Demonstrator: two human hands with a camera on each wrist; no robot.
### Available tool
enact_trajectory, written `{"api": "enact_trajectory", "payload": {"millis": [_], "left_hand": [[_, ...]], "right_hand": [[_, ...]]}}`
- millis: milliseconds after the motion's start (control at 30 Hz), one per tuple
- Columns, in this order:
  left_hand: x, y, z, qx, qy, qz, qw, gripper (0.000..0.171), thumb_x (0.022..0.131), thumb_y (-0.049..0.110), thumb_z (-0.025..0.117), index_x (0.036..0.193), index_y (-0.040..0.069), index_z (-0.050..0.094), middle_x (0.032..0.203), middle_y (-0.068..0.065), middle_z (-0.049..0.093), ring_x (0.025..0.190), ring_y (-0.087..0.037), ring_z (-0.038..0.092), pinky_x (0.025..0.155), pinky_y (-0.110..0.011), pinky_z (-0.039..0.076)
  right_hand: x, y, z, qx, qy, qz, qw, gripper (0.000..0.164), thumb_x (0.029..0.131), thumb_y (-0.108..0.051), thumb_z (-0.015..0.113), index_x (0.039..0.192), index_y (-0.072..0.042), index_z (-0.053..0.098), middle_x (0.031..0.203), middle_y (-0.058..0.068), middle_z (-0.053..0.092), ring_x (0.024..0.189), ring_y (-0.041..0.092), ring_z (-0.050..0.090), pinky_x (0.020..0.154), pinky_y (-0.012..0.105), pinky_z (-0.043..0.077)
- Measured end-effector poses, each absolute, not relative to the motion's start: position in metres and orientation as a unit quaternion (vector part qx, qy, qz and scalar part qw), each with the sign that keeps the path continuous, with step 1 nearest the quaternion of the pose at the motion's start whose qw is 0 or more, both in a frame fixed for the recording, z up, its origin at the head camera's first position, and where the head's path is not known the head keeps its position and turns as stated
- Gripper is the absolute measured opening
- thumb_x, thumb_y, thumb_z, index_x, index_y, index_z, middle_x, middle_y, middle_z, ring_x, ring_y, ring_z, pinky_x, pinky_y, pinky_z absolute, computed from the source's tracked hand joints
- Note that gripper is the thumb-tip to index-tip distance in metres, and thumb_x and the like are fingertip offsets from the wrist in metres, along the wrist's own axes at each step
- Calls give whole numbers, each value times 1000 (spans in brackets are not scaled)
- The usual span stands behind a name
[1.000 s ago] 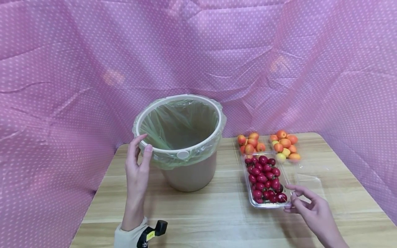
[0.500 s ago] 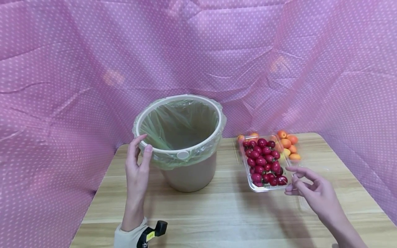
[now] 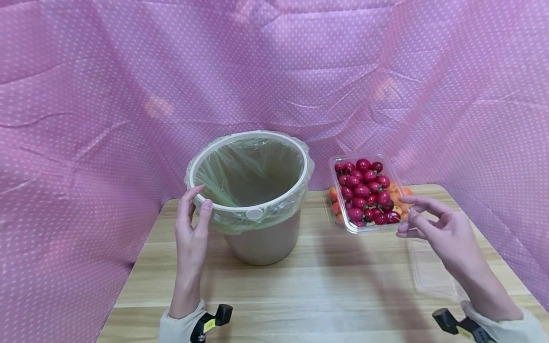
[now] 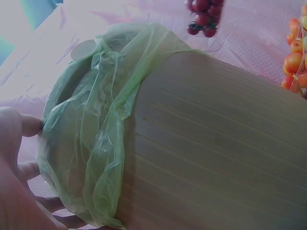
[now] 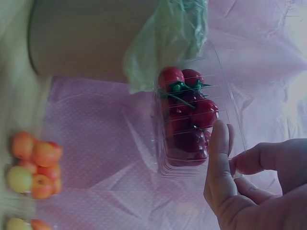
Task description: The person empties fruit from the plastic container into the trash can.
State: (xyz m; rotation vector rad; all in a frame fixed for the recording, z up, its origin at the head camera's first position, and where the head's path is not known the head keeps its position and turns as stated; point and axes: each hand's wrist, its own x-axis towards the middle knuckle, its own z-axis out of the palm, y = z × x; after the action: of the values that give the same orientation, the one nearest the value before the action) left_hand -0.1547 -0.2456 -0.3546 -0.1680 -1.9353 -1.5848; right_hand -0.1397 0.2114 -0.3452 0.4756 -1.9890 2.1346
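My right hand pinches the near right corner of a clear plastic box between thumb and fingers. Small red cherry tomatoes, some with green stems in the right wrist view, fill that box. It is raised above the table, tilted, and overlaps the orange fruit behind it. At the left stands a beige trash can lined with a thin green bag folded over its rim. My left hand holds the can's left rim, thumb near the front and fingers curved round the edge.
Small orange and yellow fruits sit in two clusters at the back right of the wooden table. A clear flat plastic piece lies at the right. Pink dotted cloth hangs behind and at both sides.
My right hand has lifted the box of tomatoes up and away from me, so it now covers more of the orange fruit. My left hand stays at the can's rim.
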Motion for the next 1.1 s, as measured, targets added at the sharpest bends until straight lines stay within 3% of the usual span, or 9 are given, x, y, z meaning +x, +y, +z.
{"api": "enact_trajectory", "payload": {"millis": [400, 933, 1100], "left_hand": [[-156, -246, -356, -69, -735, -594, 320, 37, 104, 16, 60, 140, 5, 58, 142, -4, 55, 138, -22, 47, 119, -42, 29], [-151, -248, -356, -61, -739, -587, 325, 37, 105, 19, 59, 141, 9, 58, 145, -3, 53, 144, -17, 37, 122, -43, 24], [-154, -246, -357, -63, -744, -581, 324, 37, 105, 19, 58, 141, 9, 58, 145, -2, 53, 144, -16, 37, 121, -42, 24]], "right_hand": [[-159, 199, -307, 131, -690, 706, 94, 27, 100, 7, 56, 124, 4, 67, 92, 11, 63, 71, 21, 74, 69, 34, 61], [-187, 163, -267, 148, -672, 722, 75, 27, 98, 5, 58, 120, -3, 72, 88, 10, 68, 73, 21, 73, 68, 34, 61], [-196, 150, -260, 154, -657, 735, 71, 27, 98, 7, 57, 120, 0, 71, 85, 9, 67, 72, 20, 72, 70, 35, 61]]}}
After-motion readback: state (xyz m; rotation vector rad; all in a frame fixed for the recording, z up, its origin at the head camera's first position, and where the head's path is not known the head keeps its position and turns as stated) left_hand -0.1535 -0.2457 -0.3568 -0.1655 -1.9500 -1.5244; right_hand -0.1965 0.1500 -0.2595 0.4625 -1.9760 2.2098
